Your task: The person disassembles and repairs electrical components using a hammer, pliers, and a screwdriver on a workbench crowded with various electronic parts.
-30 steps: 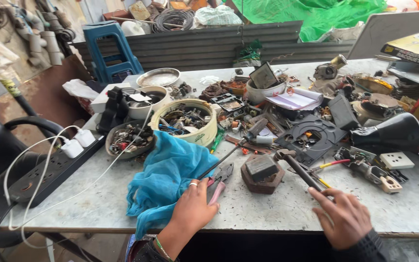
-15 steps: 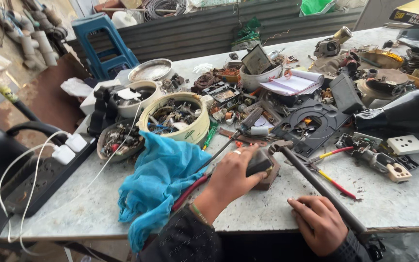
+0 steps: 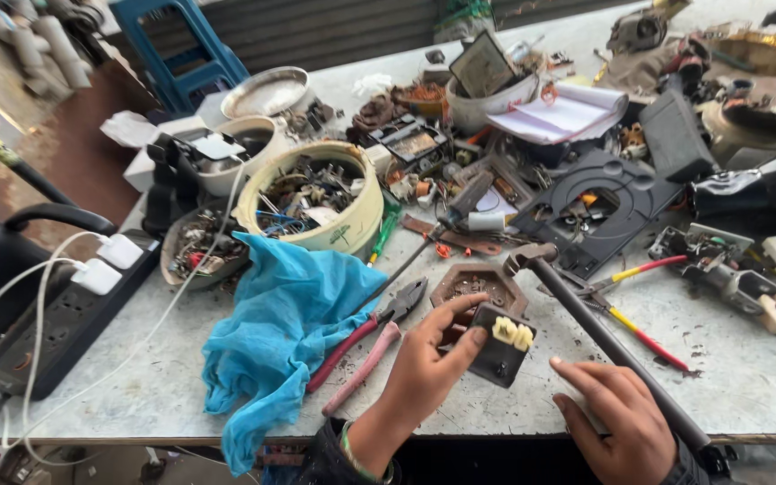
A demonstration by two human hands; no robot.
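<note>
While our left hand point(image 3: 424, 373) gripped a small black part point(image 3: 501, 346) above the surface point(image 3: 747, 377), our right hand point(image 3: 617, 422) rested half-open beside a long dark rod point(image 3: 612, 346), holding nothing.

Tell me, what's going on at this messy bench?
A person at a cluttered workbench holds a small dark block with a pale yellow part on top in the left hand, lifted just above the table. The right hand hovers beside it, fingers bent, holding nothing. Red-handled pliers and a blue cloth lie to the left, and a hexagonal brown casing sits just behind the block.
</note>
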